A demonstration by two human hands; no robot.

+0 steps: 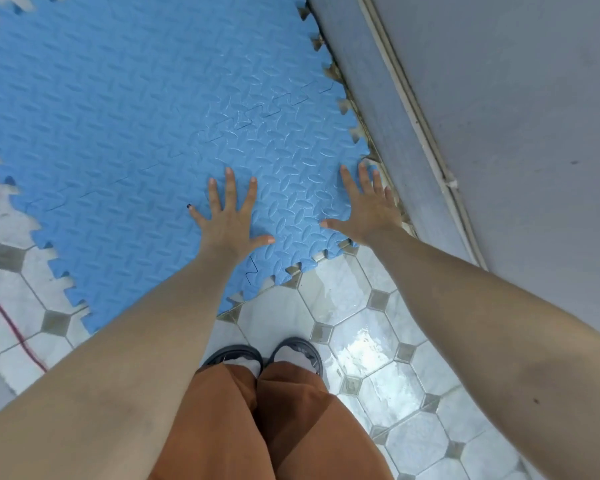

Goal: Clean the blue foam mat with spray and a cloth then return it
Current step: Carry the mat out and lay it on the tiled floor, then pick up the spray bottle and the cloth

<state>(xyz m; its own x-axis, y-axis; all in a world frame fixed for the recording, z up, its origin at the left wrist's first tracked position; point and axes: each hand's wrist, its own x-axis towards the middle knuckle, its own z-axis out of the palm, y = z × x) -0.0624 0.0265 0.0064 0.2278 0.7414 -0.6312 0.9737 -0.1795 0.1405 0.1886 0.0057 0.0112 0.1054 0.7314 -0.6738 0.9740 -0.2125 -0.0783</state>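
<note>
Pressing blue foam mat (136, 109), fingers (230, 188) splayed.

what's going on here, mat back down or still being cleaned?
A person leans over the blue foam mat with both hands flat on it, fingers spread. The left hand presses near the mat's front edge, and the right hand presses its corner by the grey wall. The mat lies on the tiled floor, which looks wet in front of it. No spray or cloth is in view.
</note>
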